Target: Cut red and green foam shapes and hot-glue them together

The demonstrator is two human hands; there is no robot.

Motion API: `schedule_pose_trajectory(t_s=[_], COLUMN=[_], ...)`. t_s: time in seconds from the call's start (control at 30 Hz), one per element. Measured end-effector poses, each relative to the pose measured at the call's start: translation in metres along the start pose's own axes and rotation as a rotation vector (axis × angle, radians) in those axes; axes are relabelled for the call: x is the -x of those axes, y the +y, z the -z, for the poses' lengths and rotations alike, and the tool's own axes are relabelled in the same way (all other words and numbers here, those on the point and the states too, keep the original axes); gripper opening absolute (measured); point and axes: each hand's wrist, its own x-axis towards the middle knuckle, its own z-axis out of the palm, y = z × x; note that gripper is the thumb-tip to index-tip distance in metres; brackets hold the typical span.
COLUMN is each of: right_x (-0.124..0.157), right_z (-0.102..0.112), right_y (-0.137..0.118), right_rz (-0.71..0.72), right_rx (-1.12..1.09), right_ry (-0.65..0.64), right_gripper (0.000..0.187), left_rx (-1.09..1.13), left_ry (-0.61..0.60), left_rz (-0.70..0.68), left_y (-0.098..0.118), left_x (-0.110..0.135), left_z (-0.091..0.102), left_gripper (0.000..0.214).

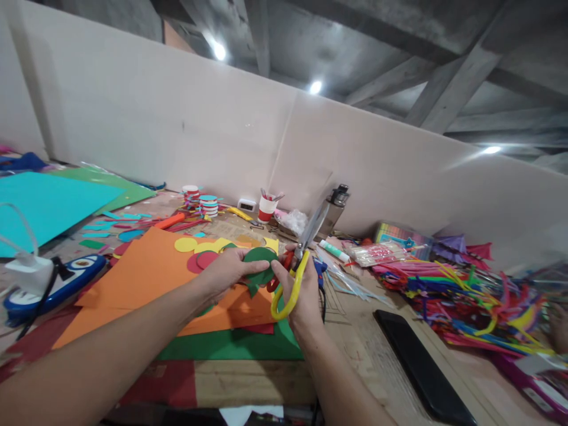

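A round piece of dark green paper (259, 264) is pinched between the thumb and fingers of my left hand (224, 273). My right hand (298, 293) is closed around scissors (296, 284) with yellow and red handles, their blades pointing up and away. The right thumb also touches the green circle's right edge. Under both hands lie orange sheets (146, 266) over a green sheet (231, 348). Yellow paper circles (185, 244) and a dark pink circle (194, 264) rest on the orange paper, just beyond my left hand.
At right are a black phone-like slab (421, 364), pipe cleaners (444, 284) and a glue stick (334, 251). Behind stand a red-and-white cup (267, 209) and a dark bottle-shaped device (333, 212). A blue power strip (55, 287) and turquoise sheets (48, 204) lie left. Another person's hand (559, 325) shows at the right edge.
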Motion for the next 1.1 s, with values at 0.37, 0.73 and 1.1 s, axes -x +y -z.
schedule_pose_trajectory(t_s=[0.37,0.73,1.1], right_x=[-0.001,0.008,0.006], right_z=[0.008,0.004,0.003], right_y=[0.01,0.004,0.005], right_rz=[0.017,0.015,0.001], right_rx=[0.428,0.496,0.5], right_ry=[-0.218,-0.401,-0.409], right_gripper=[0.036,0.03,0.039], left_rx=[0.208,0.254,0.235], left_ry=[0.165,0.263,0.303], left_rz=[-0.089,-0.181,-0.189], left_y=[0.031,0.026,0.022], left_x=[-0.001,-0.003,-0.004], left_z=[0.014,0.013,0.013], left_gripper=[0.016,0.024,0.024])
